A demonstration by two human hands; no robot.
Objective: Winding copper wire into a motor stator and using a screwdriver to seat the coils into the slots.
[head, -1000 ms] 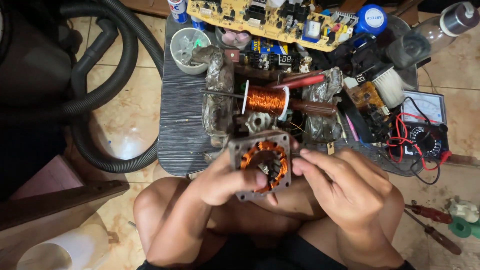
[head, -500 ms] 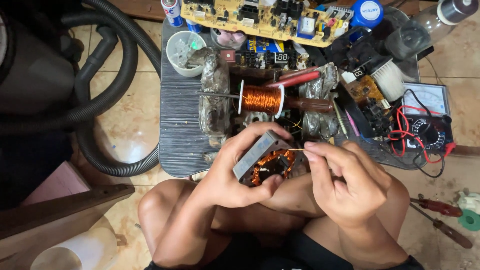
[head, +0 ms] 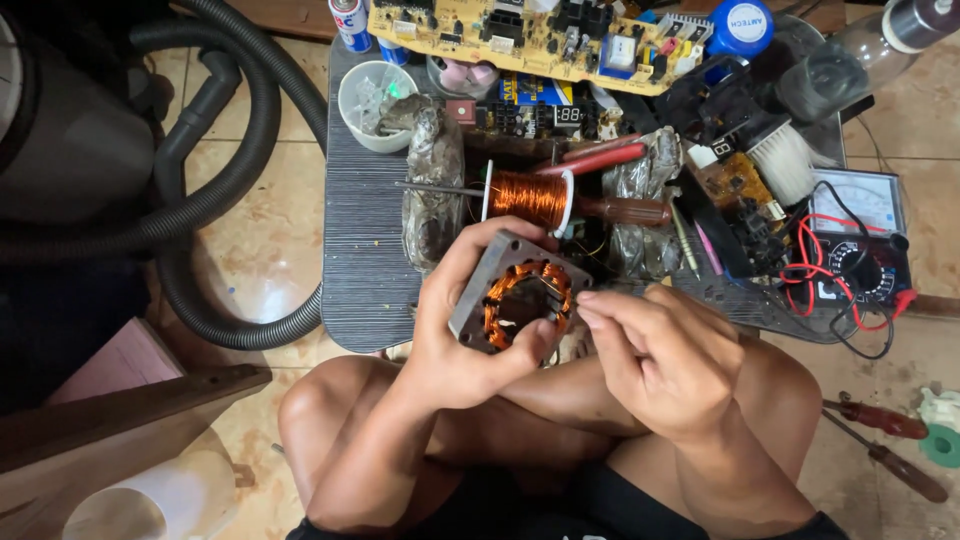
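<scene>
The left hand [head: 455, 335] holds a square grey metal motor stator with orange-brown copper windings [head: 520, 295] tilted up over the person's lap, just in front of the near edge of the dark ribbed table [head: 360, 230]; its grip is closed on the stator, fingers curled over the top edge and the thumb pressed against the lower rim by the windings; the right hand [head: 665, 360] sits just beside the stator on its right, thumb and forefinger [head: 592, 303] pinched together at the edge of the windings, though what lies between them is too fine to make out; behind the stator, on the table, a spool of bare copper wire [head: 528, 197] lies on its side on a thin metal rod with a brown wooden handle [head: 625, 210], between 2 crumpled greyish plastic bundles [head: 432, 190]; further back are a white plastic cup with small parts [head: 375, 100], a long yellow circuit board [head: 520, 40] and a round blue cap [head: 738, 25]; at the table's right end an analogue multimeter with red and black leads [head: 860, 245] rests; a black corrugated hose [head: 230, 200] curls over the tiled floor to the left, and 2 red-handled screwdrivers [head: 885, 440] lie on the floor to the right
</scene>
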